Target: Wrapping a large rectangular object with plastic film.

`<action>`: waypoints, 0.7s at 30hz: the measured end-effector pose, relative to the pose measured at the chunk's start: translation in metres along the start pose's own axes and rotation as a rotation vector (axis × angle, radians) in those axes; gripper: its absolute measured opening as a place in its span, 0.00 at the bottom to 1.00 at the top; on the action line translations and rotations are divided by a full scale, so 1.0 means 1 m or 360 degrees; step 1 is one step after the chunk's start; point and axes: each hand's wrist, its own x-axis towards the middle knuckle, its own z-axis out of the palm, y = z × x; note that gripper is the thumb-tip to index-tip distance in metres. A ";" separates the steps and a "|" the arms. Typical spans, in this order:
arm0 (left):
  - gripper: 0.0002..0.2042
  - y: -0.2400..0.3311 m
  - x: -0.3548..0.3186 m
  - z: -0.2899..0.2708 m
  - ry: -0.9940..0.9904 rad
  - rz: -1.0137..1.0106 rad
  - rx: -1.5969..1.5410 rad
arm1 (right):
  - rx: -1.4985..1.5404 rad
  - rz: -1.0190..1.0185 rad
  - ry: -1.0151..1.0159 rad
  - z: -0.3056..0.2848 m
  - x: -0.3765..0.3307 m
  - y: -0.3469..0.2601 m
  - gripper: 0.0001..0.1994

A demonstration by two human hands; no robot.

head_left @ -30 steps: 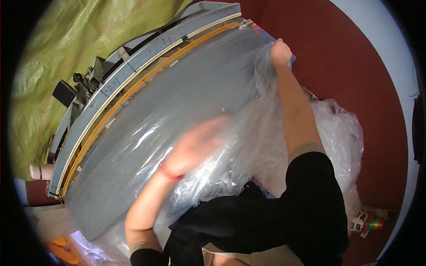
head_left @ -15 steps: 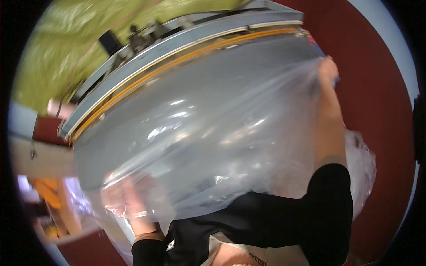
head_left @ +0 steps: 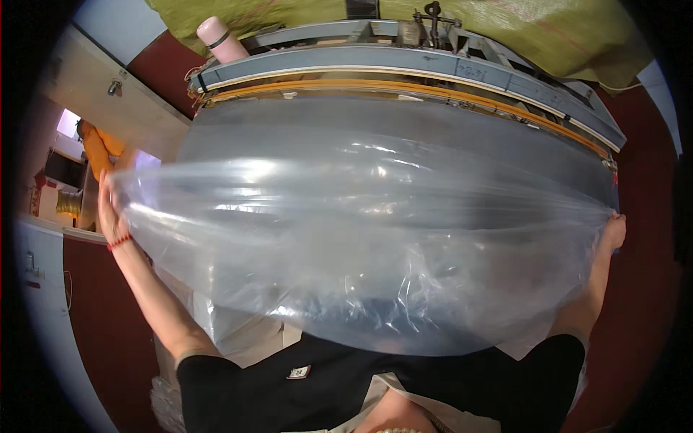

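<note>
A wide clear plastic sheet point(head_left: 339, 238) is stretched between my two hands, with its lower part sagging in a curve in front of my chest. At the far left my left hand point(head_left: 112, 211), with a red bead bracelet at the wrist, pinches one gathered end of the sheet at its fingertips. Out at the right my right hand point(head_left: 614, 232) is closed round the opposite end. Taut folds run from hand to hand. Beneath and behind the sheet lies a grey table surface point(head_left: 289, 115).
Along the table's far side runs a blue-grey metal beam point(head_left: 310, 63) with an orange strip point(head_left: 346, 85). A pink flask point(head_left: 221, 40) stands behind its left end. Yellow-green sheeting point(head_left: 534, 32) hangs at the back. An open door point(head_left: 119, 86) is at the left.
My left hand has moved out from near my body to the far left, pulling the plastic sheet wide. The view has turned, and the right hand still grips its end.
</note>
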 end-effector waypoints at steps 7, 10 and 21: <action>0.12 -0.049 -0.078 0.148 -0.1409 0.1563 0.1271 | -0.0122 0.0136 0.0027 -0.009 -0.002 0.015 0.17; 0.24 -0.135 -0.081 0.144 -0.1913 0.1083 0.1971 | -0.0110 0.0137 -0.0003 -0.010 -0.001 0.004 0.17; 0.23 -0.200 -0.040 0.121 -0.1574 0.1166 0.2090 | -0.0018 0.0080 -0.0039 0.002 0.012 0.022 0.17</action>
